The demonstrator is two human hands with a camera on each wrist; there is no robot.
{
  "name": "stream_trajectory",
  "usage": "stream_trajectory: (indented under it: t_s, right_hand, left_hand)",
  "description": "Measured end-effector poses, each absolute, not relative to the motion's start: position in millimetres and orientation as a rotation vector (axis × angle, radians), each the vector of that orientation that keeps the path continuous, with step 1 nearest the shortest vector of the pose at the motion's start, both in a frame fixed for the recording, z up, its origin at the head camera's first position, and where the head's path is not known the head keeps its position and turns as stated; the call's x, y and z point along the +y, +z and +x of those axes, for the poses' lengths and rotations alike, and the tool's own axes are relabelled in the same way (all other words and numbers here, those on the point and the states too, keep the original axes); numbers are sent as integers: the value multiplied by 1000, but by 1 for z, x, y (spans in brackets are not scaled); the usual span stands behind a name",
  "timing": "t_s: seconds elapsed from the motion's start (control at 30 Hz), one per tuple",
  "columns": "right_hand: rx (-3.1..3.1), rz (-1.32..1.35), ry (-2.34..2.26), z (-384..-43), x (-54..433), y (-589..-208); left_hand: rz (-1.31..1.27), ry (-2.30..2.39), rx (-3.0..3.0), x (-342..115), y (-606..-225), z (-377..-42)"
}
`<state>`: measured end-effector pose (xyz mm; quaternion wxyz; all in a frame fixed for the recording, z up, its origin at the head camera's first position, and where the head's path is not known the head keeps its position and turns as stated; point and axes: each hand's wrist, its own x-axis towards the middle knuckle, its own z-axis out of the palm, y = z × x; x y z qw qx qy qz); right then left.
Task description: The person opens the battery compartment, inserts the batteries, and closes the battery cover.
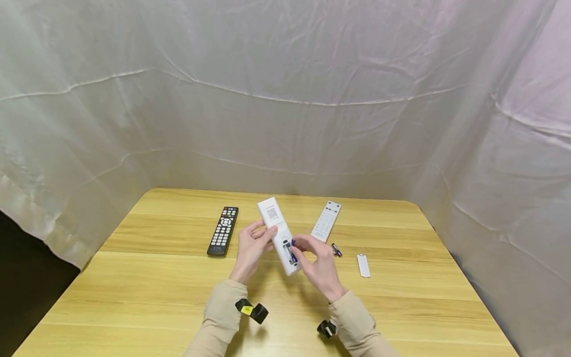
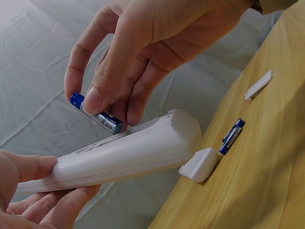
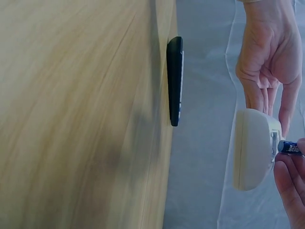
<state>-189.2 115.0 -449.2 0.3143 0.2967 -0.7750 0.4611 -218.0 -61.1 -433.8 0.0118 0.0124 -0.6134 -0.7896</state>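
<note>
My left hand (image 1: 253, 249) grips a white remote control (image 1: 270, 212), back side up and raised over the table, thumb on top and fingers underneath. Its battery compartment (image 1: 286, 248) lies uncovered at the end nearer me. Between thumb and fingertips, my right hand (image 1: 320, 265) pinches a blue and silver battery (image 2: 97, 113). That battery is tilted, its lower end right at the compartment in the left wrist view. The right fingers partly hide the compartment in the head view.
A black remote (image 1: 223, 231) lies on the wooden table (image 1: 151, 277) to the left. On the right are another white remote (image 1: 326, 220), loose blue batteries (image 1: 336, 250) beside it, and a small white battery cover (image 1: 363, 266). Pale curtains (image 1: 285, 134) surround the table's back and sides.
</note>
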Motion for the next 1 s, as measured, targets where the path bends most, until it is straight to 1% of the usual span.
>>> stream_trajectory:
  t_s: [0.43, 0.67, 1.0]
  right_hand:
    - [-2085, 795, 1066, -187, 111, -451]
    - [-2129, 782, 1001, -184, 109, -450]
    - [-2204, 788, 997, -181, 107, -449]
  left_hand:
    - [-11, -2468, -1900, -61, -437, -219]
    - [6, -2454, -1922, -61, -435, -219]
    - [8, -2430, -1919, -60, -434, -218]
